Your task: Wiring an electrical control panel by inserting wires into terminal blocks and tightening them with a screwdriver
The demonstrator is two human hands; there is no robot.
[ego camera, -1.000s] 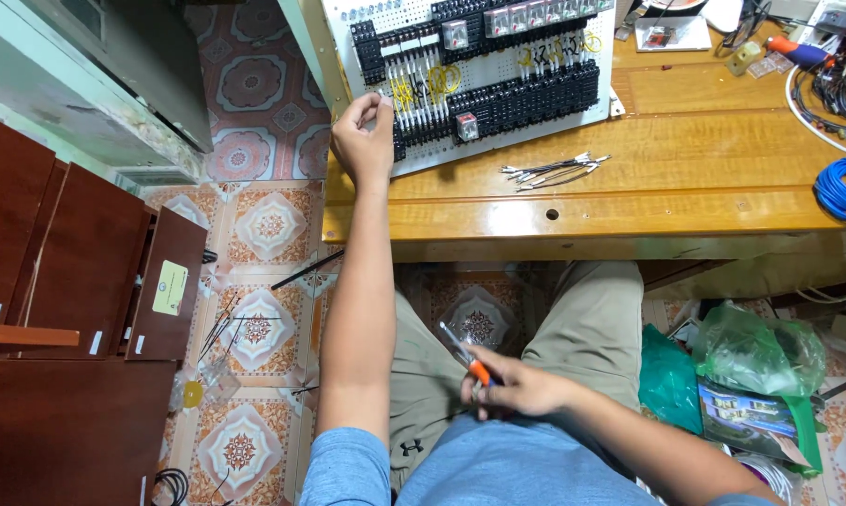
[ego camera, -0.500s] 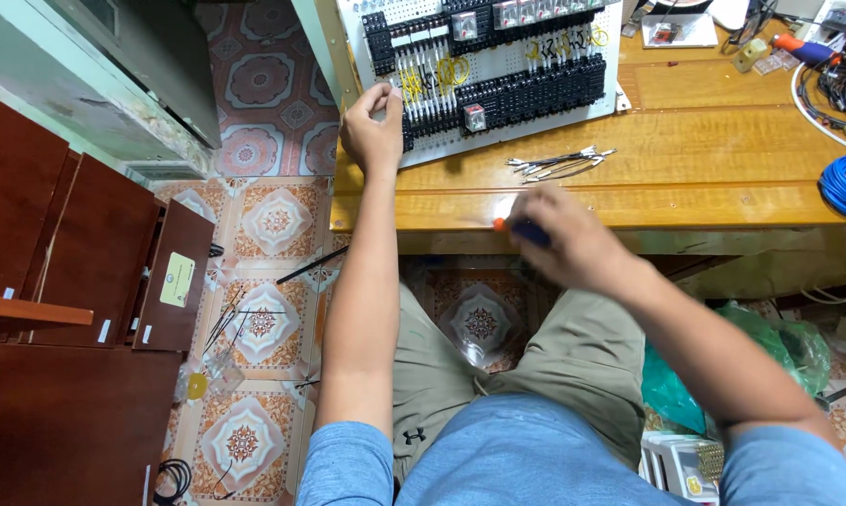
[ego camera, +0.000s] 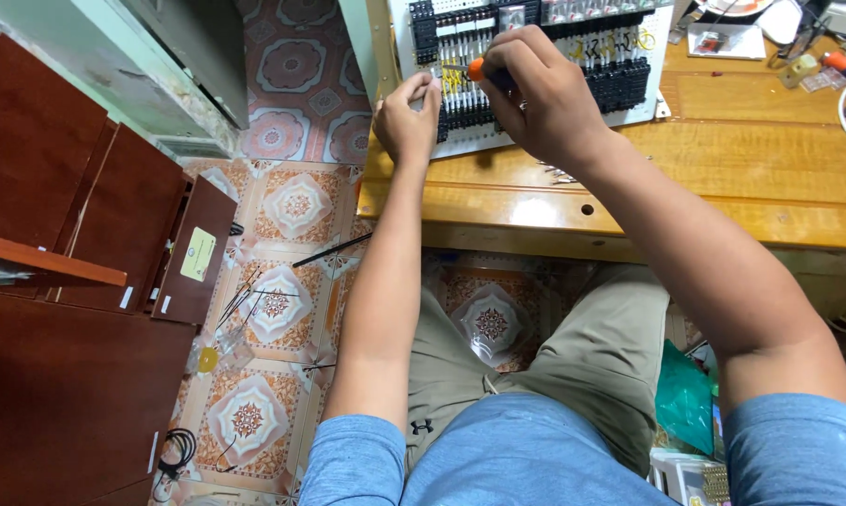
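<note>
Movement since the earlier frames belongs mostly to the right hand (ego camera: 546, 94): a second ago it lay low in the lap with the orange-handled screwdriver (ego camera: 484, 70), half a second ago it was crossing the front edge of the surface, and now it is up beside the left hand at the panel. The left hand (ego camera: 407, 114) has stayed on the same lower left part of the panel throughout.

Left first: the left arm runs straight up from the blue sleeve, elbow nearly extended, and the hand is curled, thumb and fingertips pinched together against the lower left edge of the white electrical panel with rows of black terminal blocks and yellow wire markers (ego camera: 620, 66). Whether the pinch has hold of a wire or a part I cannot tell; the fingers hide it.

Just to its right, the right forearm crosses the polished yellow wooden surface (ego camera: 751, 178) on a diagonal, wrist bent down. That hand is wrapped closed around the screwdriver, whose orange end pokes out on the left side of the fist, pointing toward the left hand and lying over the black terminal rows. The tip is hidden.

Beneath the right wrist, a few thin metal tools (ego camera: 559, 171) lie on the surface near the panel's lower edge.
</note>
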